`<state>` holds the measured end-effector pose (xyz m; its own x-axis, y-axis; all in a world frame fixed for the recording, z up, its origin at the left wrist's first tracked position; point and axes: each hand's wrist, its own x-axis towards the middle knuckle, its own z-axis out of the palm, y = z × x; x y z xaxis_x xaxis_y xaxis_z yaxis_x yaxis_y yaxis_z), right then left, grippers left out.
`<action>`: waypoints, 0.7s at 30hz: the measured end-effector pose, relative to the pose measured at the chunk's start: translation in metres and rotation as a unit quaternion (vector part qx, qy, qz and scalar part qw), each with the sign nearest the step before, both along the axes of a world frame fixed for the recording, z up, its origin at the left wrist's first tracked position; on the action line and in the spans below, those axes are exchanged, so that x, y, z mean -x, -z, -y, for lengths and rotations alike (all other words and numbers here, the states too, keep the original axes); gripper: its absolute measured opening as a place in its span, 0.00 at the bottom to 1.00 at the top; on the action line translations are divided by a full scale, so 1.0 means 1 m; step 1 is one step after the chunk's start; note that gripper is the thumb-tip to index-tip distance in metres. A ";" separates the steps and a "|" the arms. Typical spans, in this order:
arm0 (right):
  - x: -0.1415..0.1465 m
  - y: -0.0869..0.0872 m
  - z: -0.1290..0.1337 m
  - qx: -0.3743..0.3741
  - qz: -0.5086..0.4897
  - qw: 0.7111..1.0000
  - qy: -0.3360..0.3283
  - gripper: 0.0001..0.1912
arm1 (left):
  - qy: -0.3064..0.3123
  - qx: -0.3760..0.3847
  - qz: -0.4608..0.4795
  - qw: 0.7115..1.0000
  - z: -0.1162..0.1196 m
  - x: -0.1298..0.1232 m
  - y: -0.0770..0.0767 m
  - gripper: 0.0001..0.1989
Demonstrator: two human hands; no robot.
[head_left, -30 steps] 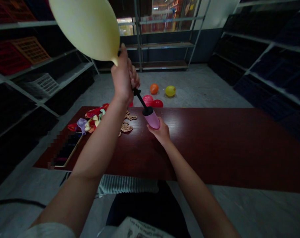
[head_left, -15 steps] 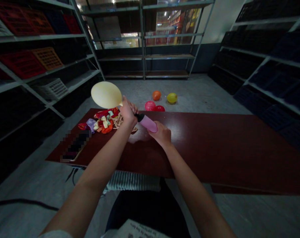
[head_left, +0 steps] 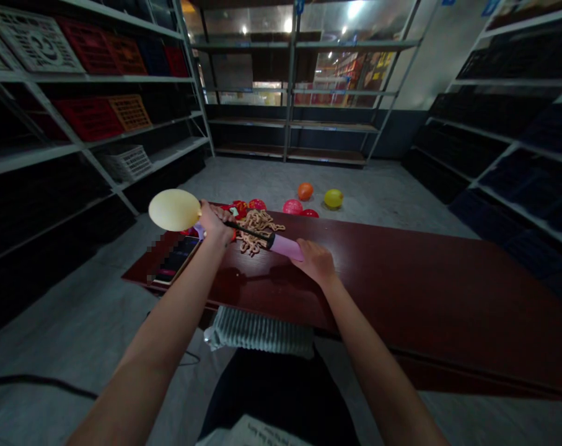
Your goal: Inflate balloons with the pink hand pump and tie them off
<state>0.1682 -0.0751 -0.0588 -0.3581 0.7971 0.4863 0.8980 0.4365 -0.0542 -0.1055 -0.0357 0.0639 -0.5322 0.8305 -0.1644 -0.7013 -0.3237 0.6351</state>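
Note:
A pale yellow inflated balloon [head_left: 174, 210] sits at the fingers of my left hand [head_left: 215, 223], which is closed around the balloon's neck and the front end of a hand pump. The pink and black pump [head_left: 286, 247] points left, its thin dark rod showing between my hands. Wrapped round the pump's pink end is my right hand [head_left: 316, 260]. Behind and below the rod, beige twisted balloons [head_left: 257, 228] lie in a pile on the dark red table [head_left: 378, 272], with red deflated balloons [head_left: 238, 208] beside them.
A dark phone-like object [head_left: 176, 259], partly pixelated, lies at the table's left end. Beyond the table, orange [head_left: 305, 191], yellow [head_left: 333, 198] and pink [head_left: 292, 207] balloons rest on the floor. Shelves with crates [head_left: 129, 111] stand left; more racks stand behind and right.
My hands have moved apart, exposing the pump's dark rod. The yellow balloon and my left hand have shifted left and down in view. The camera view has tilted up, and more beige balloons show.

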 end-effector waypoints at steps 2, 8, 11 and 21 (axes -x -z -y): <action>0.000 -0.001 0.002 -0.005 0.001 1.000 -0.012 0.17 | -0.024 -0.003 0.028 0.999 0.007 0.014 -0.010 0.29; 0.003 0.000 0.002 -0.004 -0.040 0.999 -0.030 0.17 | -0.041 -0.039 -0.004 0.998 0.010 0.012 -0.047 0.32; 0.000 0.005 0.000 0.000 -0.102 0.995 -0.017 0.19 | -0.054 -0.070 -0.038 0.995 0.002 -0.012 -0.065 0.33; -0.013 0.018 -0.010 0.031 -0.227 0.972 0.046 0.21 | 0.022 -0.128 -0.153 0.980 -0.035 -0.099 -0.102 0.32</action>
